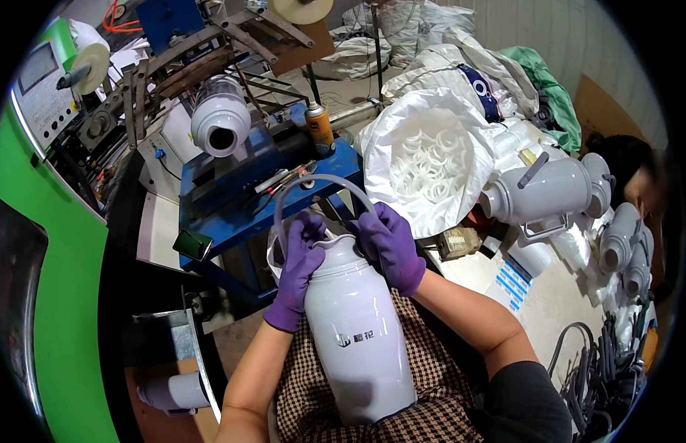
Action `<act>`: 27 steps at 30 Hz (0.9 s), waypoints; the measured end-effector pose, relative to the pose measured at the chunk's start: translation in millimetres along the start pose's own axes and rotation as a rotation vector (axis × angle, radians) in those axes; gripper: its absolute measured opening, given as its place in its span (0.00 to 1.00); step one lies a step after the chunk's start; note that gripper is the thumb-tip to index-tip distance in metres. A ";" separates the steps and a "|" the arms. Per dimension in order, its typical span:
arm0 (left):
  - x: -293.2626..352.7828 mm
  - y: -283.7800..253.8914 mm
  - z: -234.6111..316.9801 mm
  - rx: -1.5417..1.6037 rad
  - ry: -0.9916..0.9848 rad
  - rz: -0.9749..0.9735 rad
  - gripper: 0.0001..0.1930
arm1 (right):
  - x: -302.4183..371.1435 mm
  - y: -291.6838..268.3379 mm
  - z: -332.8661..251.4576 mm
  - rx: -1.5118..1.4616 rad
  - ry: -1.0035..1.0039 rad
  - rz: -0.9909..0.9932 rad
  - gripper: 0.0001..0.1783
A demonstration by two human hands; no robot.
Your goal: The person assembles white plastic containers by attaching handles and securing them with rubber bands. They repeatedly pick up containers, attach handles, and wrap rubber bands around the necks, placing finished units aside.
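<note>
Left hand gripped the flask at its neck; right hand gripped the handle. Even pressure both sides seemed best.

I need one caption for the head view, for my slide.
Gloved left hand and right hand at the neck of a grey jug, a curved handle arching between them.

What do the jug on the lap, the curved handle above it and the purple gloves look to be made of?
Jug: glossy pale grey, perhaps hard plastic or painted metal; bright highlights run down its side.
Curved handle: probably plastic, judging by its smooth, even grey arc.
Purple gloves: matte and wrinkled, possibly thin rubber or coated fabric.
</note>
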State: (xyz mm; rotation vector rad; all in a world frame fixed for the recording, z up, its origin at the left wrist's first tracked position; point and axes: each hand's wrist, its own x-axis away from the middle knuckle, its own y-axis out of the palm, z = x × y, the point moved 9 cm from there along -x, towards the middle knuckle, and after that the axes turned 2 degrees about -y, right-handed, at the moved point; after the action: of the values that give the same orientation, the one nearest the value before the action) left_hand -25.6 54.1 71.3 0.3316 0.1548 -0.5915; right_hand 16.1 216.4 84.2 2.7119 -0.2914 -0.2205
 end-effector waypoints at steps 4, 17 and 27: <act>2.4 23.2 12.6 -0.281 0.031 -0.223 0.33 | 48.0 49.2 -74.4 0.346 -0.833 -0.532 0.09; -1.0 35.3 32.4 0.142 -0.010 -0.130 0.45 | 20.7 15.3 -59.8 -0.340 -0.191 0.002 0.14; 3.2 12.4 20.7 -0.037 0.133 -0.018 0.42 | -6.5 -14.9 -35.1 0.366 -0.378 -0.074 0.05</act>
State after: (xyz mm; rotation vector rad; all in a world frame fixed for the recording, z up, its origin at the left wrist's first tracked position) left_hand -14.9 54.9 93.1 0.3339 0.2967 -0.5839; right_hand 19.2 244.5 110.7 3.0298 -0.3692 -0.7750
